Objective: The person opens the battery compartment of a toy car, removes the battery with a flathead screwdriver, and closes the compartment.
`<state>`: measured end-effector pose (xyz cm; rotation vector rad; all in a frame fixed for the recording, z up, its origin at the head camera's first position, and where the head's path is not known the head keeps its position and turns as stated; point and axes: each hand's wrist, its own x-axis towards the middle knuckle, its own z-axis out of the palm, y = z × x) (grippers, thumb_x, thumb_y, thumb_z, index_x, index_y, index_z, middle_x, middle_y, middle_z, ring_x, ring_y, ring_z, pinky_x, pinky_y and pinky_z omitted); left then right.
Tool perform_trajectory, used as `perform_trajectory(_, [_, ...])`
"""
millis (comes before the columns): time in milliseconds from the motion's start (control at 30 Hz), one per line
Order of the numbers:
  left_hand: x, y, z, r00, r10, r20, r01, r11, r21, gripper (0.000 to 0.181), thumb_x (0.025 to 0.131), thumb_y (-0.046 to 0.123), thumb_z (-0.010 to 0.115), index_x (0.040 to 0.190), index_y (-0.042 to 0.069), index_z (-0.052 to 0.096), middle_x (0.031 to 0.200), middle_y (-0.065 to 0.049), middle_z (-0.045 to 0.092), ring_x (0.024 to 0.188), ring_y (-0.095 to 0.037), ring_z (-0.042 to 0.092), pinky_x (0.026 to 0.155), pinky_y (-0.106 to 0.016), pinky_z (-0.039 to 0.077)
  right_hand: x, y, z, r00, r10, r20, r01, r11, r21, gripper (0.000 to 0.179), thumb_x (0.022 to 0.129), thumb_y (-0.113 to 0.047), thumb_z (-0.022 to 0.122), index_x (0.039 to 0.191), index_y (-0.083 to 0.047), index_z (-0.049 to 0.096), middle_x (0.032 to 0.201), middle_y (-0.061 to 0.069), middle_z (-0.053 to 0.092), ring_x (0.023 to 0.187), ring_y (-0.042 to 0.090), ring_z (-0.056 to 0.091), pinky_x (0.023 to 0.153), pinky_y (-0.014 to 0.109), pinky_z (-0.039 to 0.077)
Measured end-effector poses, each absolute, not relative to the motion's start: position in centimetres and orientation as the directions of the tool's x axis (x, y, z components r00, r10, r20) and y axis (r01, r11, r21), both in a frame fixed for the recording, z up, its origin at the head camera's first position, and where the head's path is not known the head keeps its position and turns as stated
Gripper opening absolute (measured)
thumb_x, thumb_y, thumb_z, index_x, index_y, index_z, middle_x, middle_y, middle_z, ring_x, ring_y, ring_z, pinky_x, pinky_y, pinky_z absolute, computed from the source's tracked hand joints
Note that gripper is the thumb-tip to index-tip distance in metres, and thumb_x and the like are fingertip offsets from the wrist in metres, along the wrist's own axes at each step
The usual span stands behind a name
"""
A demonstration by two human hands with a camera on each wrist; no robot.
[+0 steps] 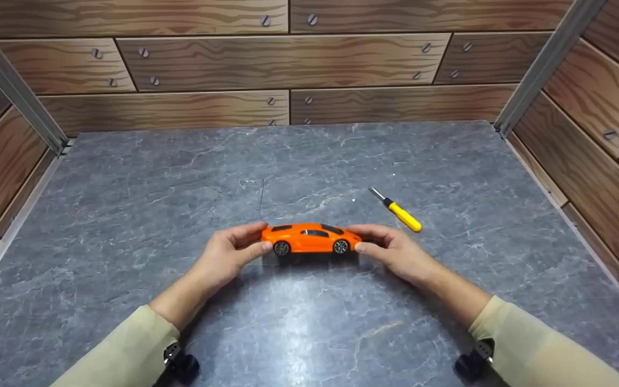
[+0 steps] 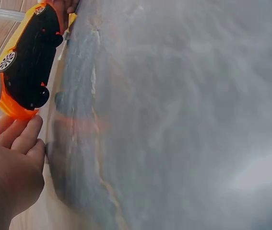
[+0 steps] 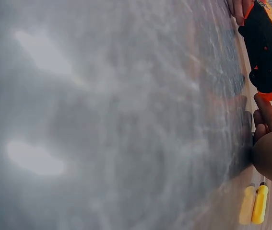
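An orange toy car [image 1: 309, 239] with dark windows and silver-spoked wheels is held between both hands, its side facing me in the head view. My left hand [image 1: 229, 250] grips one end between thumb and fingers. At the other end, the thumb and fingers of my right hand [image 1: 395, 250] pinch the bodywork. Both wrist views show the car's black underside [image 2: 32, 57] raised off the tabletop. A thin dark wire [image 1: 261, 199] stands up near the car's left end; where it attaches is hard to see.
A screwdriver [image 1: 403, 216] with a yellow handle lies on the grey marbled table [image 1: 180, 177], beyond the right hand. A tiny white speck [image 1: 353, 200] is near it. Wood-patterned walls [image 1: 288, 59] enclose the back and both sides.
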<state>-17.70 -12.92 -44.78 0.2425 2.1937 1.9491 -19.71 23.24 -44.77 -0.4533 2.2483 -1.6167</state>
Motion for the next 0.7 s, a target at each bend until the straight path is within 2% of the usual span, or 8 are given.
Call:
perform_trajectory(167, [-17.9, -12.8, -44.2, -0.972, 0.232, -0.024, -0.002, 0.093, 0.996, 0.055, 0.097, 0.006, 0.078, 0.147, -0.006, 0.057, 0.136, -0.024, 0.067, 0.124, -0.029, 0.068, 0.099, -0.027, 0.057, -19.7, 23.0, -44.5, -0.906, -0.418, -0.072, -0.043, 0.258, -0.965, 0.046, 0.104, -0.02, 0.071, 0.147, -0.006, 0.063, 0.14, 0.011, 0.068, 0.12, 0.02, 0.063, 0.096, 0.024, 0.052])
perform_trajectory(333, [-17.9, -12.7, -43.7, -0.97, 0.244, -0.01, 0.011, 0.082, 0.997, 0.059, 0.096, 0.006, 0.079, 0.149, -0.006, 0.055, 0.139, -0.023, 0.065, 0.129, -0.03, 0.065, 0.1, -0.028, 0.056, -19.6, 22.9, -44.3, -0.919, -0.39, -0.062, -0.03, 0.226, -0.974, 0.041, 0.105, -0.019, 0.069, 0.143, -0.005, 0.066, 0.137, 0.008, 0.07, 0.124, 0.018, 0.063, 0.102, 0.026, 0.051])
perform_trajectory(467, [-17.9, -12.5, -43.3, -0.975, 0.221, 0.004, 0.026, 0.097, 0.995, 0.056, 0.096, 0.006, 0.079, 0.147, -0.004, 0.058, 0.135, -0.021, 0.069, 0.123, -0.028, 0.069, 0.098, -0.028, 0.058, -19.6, 22.9, -43.9, -0.925, -0.375, -0.065, -0.016, 0.21, -0.978, 0.038, 0.106, -0.021, 0.068, 0.141, -0.006, 0.068, 0.136, 0.007, 0.071, 0.126, 0.02, 0.062, 0.105, 0.028, 0.051])
perform_trajectory(700, [-18.0, -12.2, -42.8, -0.993, 0.111, 0.029, 0.047, 0.154, 0.987, 0.039, 0.095, 0.009, 0.08, 0.133, 0.005, 0.073, 0.12, -0.012, 0.078, 0.109, -0.022, 0.074, 0.091, -0.026, 0.06, -19.7, 22.7, -43.2, -0.935, -0.343, -0.095, 0.009, 0.245, -0.97, 0.04, 0.107, -0.025, 0.066, 0.14, -0.003, 0.068, 0.124, 0.007, 0.077, 0.113, 0.023, 0.069, 0.09, 0.029, 0.054])
